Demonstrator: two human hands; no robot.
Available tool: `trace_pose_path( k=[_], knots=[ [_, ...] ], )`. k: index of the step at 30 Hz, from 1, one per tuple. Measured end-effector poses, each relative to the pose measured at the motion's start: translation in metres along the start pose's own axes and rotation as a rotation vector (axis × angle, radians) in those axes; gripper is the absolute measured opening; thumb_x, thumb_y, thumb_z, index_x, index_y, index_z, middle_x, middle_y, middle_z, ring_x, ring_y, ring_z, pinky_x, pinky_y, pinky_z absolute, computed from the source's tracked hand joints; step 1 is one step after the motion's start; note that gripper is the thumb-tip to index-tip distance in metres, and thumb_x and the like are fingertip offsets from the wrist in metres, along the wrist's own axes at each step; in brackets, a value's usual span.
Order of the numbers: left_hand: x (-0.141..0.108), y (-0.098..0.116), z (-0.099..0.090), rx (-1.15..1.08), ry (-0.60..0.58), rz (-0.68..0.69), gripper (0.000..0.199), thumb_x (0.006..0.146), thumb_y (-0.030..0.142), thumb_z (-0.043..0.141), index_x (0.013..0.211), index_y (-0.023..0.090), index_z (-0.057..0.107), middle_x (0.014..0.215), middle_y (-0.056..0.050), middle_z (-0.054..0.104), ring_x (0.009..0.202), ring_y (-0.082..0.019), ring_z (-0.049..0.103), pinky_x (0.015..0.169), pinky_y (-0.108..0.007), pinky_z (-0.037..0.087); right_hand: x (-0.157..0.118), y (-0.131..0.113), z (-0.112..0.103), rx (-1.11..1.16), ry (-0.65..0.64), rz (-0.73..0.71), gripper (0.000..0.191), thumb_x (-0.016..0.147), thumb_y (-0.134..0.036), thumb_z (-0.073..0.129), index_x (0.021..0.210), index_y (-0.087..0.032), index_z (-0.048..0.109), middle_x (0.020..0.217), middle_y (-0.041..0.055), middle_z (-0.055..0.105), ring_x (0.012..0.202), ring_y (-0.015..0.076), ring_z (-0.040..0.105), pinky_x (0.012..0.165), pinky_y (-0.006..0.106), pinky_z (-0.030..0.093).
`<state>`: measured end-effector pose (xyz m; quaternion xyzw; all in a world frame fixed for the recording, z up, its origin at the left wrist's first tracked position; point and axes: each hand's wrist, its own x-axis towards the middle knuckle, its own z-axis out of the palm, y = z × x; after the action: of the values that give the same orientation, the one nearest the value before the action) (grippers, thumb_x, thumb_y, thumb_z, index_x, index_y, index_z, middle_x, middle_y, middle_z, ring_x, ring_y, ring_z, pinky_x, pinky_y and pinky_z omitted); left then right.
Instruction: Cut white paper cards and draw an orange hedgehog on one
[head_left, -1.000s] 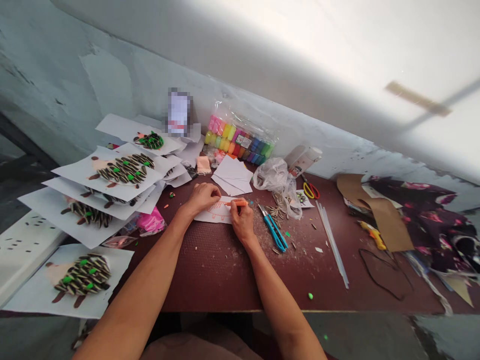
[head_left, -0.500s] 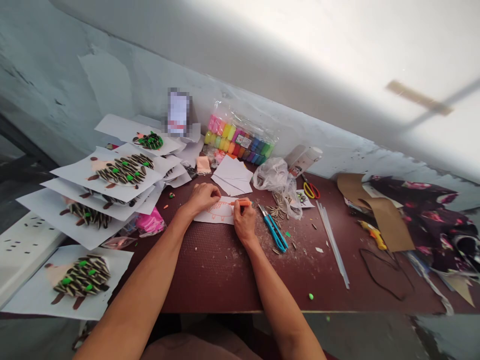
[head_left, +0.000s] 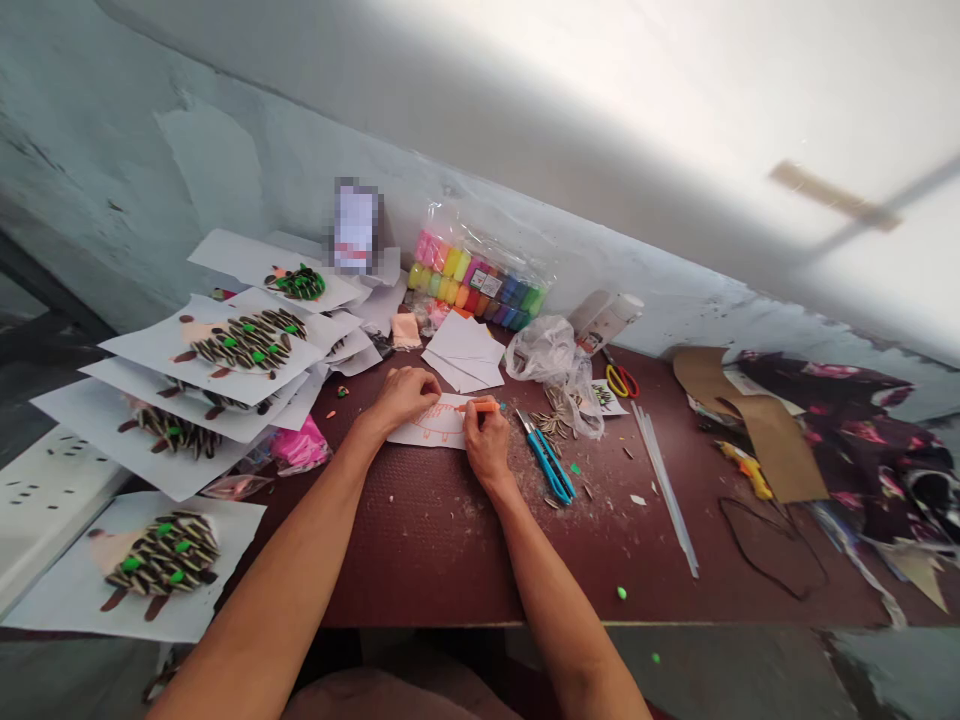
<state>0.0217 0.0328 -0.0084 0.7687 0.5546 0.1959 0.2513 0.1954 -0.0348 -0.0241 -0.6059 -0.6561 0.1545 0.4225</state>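
Note:
In the head view, a small white sheet of paper (head_left: 427,432) lies on the dark red table with an orange outline drawn on it, with short strokes inside and little legs below. My left hand (head_left: 407,395) rests on the sheet's upper left part, its fingers bent and pressing it down. An orange marker (head_left: 484,406) is gripped in my right hand (head_left: 486,440), its tip at the drawing's right part. To the right of that hand lie blue-handled scissors (head_left: 551,465) and a scatter of striped sunflower seeds (head_left: 559,420).
Stacked sheets with seed hedgehogs (head_left: 247,340) stand at left, another hedgehog sheet (head_left: 165,555) nearer. Behind are blank papers (head_left: 465,350), coloured clay packs (head_left: 480,280) and a plastic bag (head_left: 547,350). Rightward lie glue sticks (head_left: 666,490), a yellow glue gun (head_left: 746,468) and red-yellow scissors (head_left: 621,380).
My right hand has shifted slightly left with the marker, and more orange strokes show inside the outline. My left hand stays in place on the paper.

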Motion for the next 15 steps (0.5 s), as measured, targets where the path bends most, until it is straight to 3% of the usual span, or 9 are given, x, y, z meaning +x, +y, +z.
trace_pose_path(
  k=[15],
  knots=[
    [-0.0001, 0.0011, 0.0006, 0.014, 0.0, -0.013, 0.021, 0.078, 0.022, 0.059, 0.084, 0.022, 0.079, 0.09, -0.005, 0.079, 0.091, -0.025, 0.068, 0.085, -0.035, 0.045, -0.0006, 0.0001, -0.0004, -0.001, -0.031, -0.025, 0.027, 0.098, -0.037, 0.044, 0.083, -0.021, 0.06, 0.08, 0.0063, 0.07, 0.068, 0.0184, 0.063, 0.067, 0.029, 0.044]
  ],
)
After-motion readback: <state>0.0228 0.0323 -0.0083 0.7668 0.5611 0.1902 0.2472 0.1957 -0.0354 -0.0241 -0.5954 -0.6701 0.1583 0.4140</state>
